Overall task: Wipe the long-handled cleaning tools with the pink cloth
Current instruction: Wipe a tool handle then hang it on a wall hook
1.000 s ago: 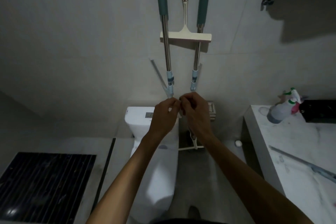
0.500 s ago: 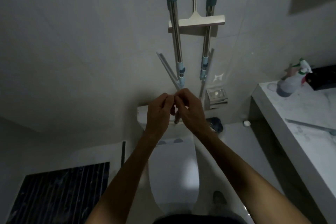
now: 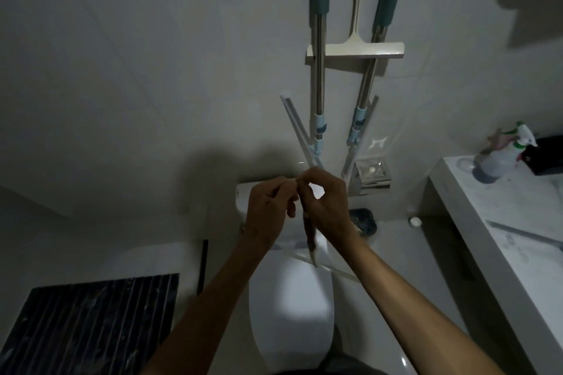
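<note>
above the glossy white toilet [image 3: 289, 307], left hand [image 3: 268, 210] and right hand [image 3: 327, 202] are pinching a thin twisted cloth [image 3: 310, 242] under steel-shafted mops [image 3: 318, 70].

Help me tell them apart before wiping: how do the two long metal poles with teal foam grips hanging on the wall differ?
The left teal-grip metal pole hangs nearly straight down, while the right teal-grip metal pole slants down toward the left. The left one crosses in front of the cream squeegee; the right one passes behind its blade. Both share a teal grip on top, a bare metal shaft and a pale blue joint near the lower end.
</note>
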The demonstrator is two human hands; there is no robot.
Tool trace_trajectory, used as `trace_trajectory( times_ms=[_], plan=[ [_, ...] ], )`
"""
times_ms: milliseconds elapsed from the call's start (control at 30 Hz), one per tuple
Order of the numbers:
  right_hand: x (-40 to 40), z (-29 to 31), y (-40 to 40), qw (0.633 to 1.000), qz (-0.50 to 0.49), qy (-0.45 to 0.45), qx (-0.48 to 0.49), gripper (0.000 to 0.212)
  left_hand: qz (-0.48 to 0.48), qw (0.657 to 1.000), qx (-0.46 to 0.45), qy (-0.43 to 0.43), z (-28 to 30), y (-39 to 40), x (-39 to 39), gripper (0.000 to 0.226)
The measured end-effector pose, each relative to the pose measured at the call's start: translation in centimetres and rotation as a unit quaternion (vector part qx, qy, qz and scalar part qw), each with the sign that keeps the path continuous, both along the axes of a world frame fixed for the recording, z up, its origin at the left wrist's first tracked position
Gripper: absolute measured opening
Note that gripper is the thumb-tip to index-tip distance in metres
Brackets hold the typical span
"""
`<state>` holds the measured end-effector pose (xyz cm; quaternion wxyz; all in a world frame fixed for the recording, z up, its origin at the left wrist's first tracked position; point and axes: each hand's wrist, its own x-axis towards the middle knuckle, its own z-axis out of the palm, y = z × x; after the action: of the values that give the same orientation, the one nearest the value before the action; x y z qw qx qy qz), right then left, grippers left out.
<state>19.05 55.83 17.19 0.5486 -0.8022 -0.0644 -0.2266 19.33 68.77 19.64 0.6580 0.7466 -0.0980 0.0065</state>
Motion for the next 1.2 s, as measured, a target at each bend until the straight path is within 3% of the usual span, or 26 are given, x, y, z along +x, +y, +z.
trace_trajectory(
  times_ms=[200, 300, 367, 533, 667, 833, 933, 1033, 1100, 1200],
  plan=[
    [1.4, 2.5, -1.1, 0.996, 0.039, 0.059, 0.062, 0.010, 0.030, 0.999, -0.024, -0.017, 0.7, -0.6, 1.2, 0.012],
    [2.2, 2.7, -1.6, 0.992, 0.027, 0.077, 0.094, 0.008, -0.022, 0.999, -0.003, -0.045, 0.1, -0.8, 1.9, 0.025],
    [2.7, 2.4, -1.8, 0.991, 0.021, 0.086, 0.099, 0.004, 0.001, 0.998, 0.026, -0.056, -0.2, -1.2, 2.6, 0.024],
    [3.8, 2.1, -1.6, 0.997, -0.019, 0.049, 0.064, 0.007, 0.067, 0.998, 0.009, -0.017, 0.3, -1.1, 3.8, 0.012],
    [3.9, 2.1, -0.5, 0.998, -0.042, 0.022, 0.030, 0.009, 0.012, 0.999, 0.028, 0.022, 0.8, -0.1, 4.7, 0.011],
    [4.0, 1.1, 0.5, 0.996, -0.086, 0.005, -0.029, 0.017, -0.046, 0.993, 0.105, -0.017, 0.4, 0.8, 5.7, 0.020],
    [3.7, 0.4, 0.3, 0.989, -0.125, 0.021, -0.081, 0.028, -0.067, 0.994, 0.081, 0.021, 0.6, 0.8, 6.0, 0.032],
    [3.2, 0.5, 0.6, 0.987, -0.126, 0.007, -0.103, 0.033, -0.109, 0.993, 0.022, 0.041, 1.0, 1.0, 5.8, 0.025],
    [3.3, 0.8, 0.4, 0.993, -0.105, -0.012, -0.062, 0.027, -0.112, 0.993, -0.007, 0.038, 1.4, 1.4, 5.9, 0.015],
    [3.3, 1.2, 0.8, 0.995, -0.086, 0.027, 0.046, 0.023, -0.107, 0.994, -0.020, 0.031, 1.6, 1.8, 6.4, 0.019]
  ],
)
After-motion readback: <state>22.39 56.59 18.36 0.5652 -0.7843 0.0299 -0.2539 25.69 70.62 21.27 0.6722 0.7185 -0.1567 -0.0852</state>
